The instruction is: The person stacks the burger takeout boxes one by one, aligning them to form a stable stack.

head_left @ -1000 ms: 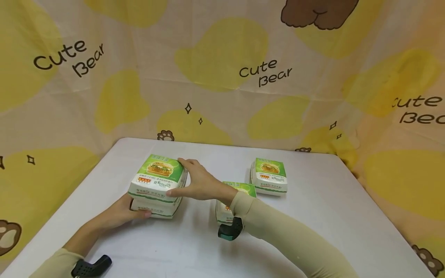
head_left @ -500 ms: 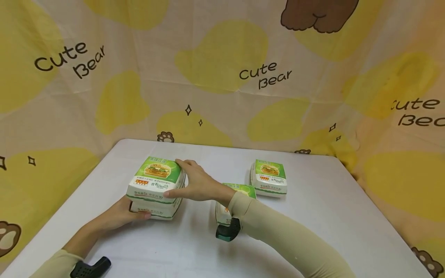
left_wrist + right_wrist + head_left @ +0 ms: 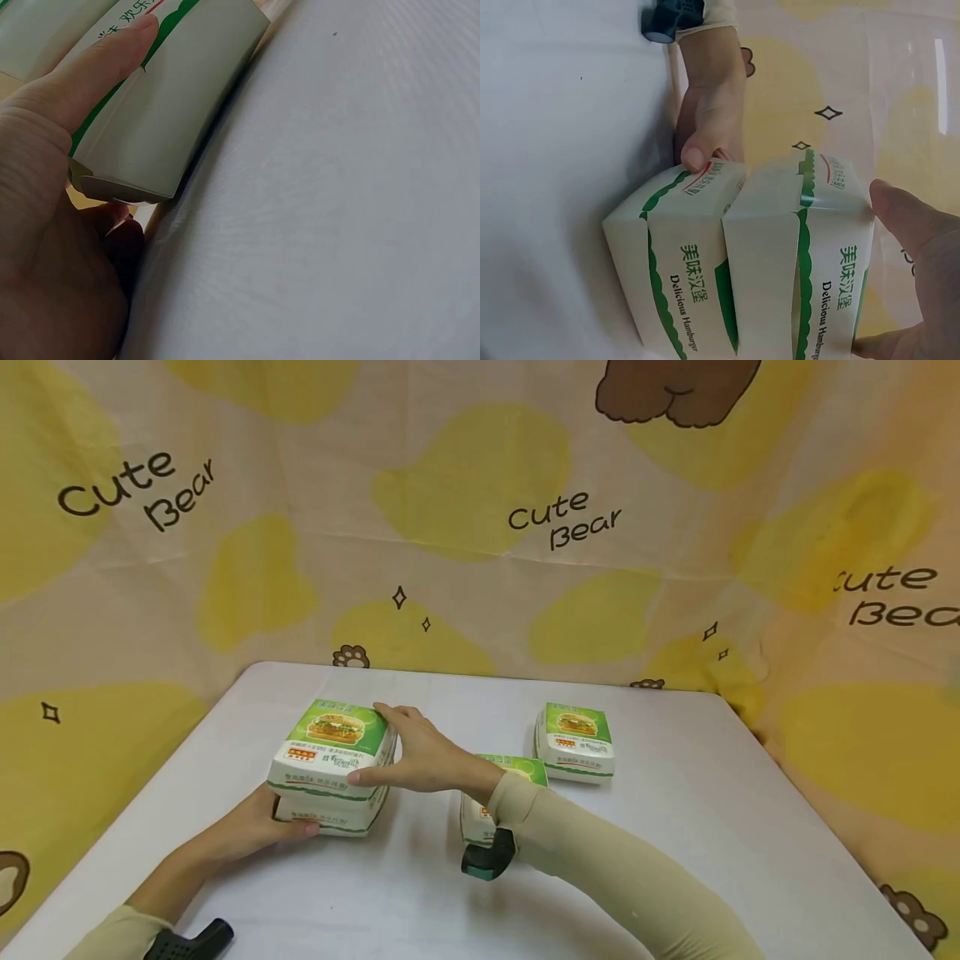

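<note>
Two green-and-white hamburger boxes are stacked at the left of the table in the head view. My left hand (image 3: 251, 822) grips the lower hamburger box (image 3: 330, 817), its thumb on the front side; its other fingers are largely hidden behind. My right hand (image 3: 423, 756) holds the upper hamburger box (image 3: 330, 735) by its right side, thumb at the front edge and fingers at the far corner. In the right wrist view, the upper box (image 3: 769, 262) sits against the lower box (image 3: 682, 262), both lids closed. The left wrist view shows my left thumb (image 3: 105, 67) pressing the lower box.
Another hamburger box (image 3: 472, 822) stands mid-table, partly hidden by my right forearm. Farther back to the right is one more hamburger box (image 3: 576, 743). A printed cloth (image 3: 465, 485) hangs behind the white table (image 3: 675, 827).
The upper box and my right hand have shifted very slightly left over the lower box. The head view has turned a little. Both grips stay the same.
</note>
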